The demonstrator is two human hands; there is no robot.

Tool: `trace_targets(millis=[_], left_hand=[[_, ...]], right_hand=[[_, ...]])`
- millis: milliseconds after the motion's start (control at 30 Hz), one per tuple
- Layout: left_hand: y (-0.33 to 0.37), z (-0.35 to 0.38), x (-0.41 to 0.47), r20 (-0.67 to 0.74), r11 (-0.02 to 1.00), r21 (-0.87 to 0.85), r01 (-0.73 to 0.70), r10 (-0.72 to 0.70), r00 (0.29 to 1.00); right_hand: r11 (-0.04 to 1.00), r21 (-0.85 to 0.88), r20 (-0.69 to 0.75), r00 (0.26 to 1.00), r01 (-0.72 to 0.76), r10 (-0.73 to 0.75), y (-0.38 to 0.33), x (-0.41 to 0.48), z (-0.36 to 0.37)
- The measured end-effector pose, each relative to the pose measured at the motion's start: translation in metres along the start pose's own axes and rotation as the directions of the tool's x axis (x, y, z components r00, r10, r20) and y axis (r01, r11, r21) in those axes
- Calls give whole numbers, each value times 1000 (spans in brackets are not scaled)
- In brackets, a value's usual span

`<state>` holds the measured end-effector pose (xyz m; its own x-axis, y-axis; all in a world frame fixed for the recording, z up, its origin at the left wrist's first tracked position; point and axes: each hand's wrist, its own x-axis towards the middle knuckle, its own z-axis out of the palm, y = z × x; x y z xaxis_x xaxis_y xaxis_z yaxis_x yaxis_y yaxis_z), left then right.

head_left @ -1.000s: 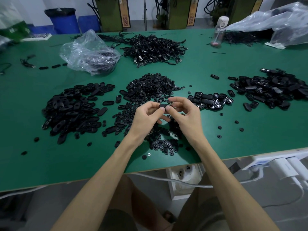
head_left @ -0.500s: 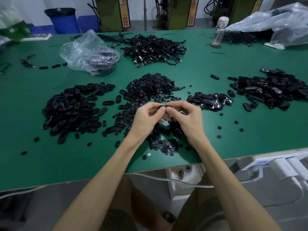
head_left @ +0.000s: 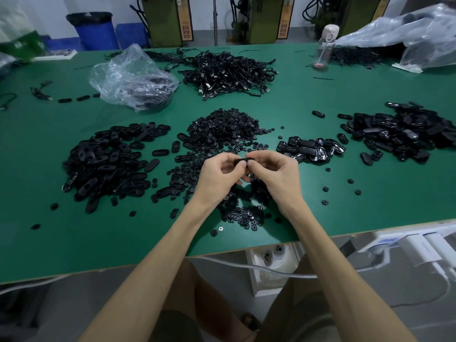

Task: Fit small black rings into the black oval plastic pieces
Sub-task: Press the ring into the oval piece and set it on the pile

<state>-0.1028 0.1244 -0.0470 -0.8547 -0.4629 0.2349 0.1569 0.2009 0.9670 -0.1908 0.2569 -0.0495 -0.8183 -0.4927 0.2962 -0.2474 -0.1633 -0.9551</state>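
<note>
Green table (head_left: 74,243) strewn with black parts; two hands meet above its near middle.

Loose rings (head_left: 243,215) lie by the near edge, under the wrists; just past them the left hand (head_left: 217,174) and right hand (head_left: 276,174), fingers curled, both pinch one oval piece (head_left: 243,161) between them; whether a ring sits in it cannot be told; to the left lies a pile of ovals (head_left: 106,159), to the right a smaller glossy pile (head_left: 308,149); beyond the hands, a ring heap (head_left: 222,129); farther back, a clear bag (head_left: 133,75), tangled cables (head_left: 229,70), a bottle (head_left: 325,45).
</note>
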Motion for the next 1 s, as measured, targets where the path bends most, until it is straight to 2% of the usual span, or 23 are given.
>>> trace_targets(millis=[167, 400, 533, 800, 1000], left_hand=[[-2, 1, 0, -16, 998, 61, 9, -8, 1000], [-6, 3, -2, -48, 964, 262, -50, 64, 997], [-5, 5, -4, -48, 946, 316, -70, 89, 995], [-3, 5, -4, -45, 927, 359, -110, 136, 990], [-3, 2, -2, -40, 976, 191, -103, 113, 993]], right_hand=[[999, -46, 15, 1000, 1, 0, 3, 1, 0], [998, -62, 14, 1000, 3, -2, 2, -1, 1], [996, -92, 24, 1000, 2, 1, 1, -1, 2], [992, -124, 36, 999, 16, -12, -1, -1, 2], [999, -47, 3, 1000, 15, -15, 0, 0, 0]])
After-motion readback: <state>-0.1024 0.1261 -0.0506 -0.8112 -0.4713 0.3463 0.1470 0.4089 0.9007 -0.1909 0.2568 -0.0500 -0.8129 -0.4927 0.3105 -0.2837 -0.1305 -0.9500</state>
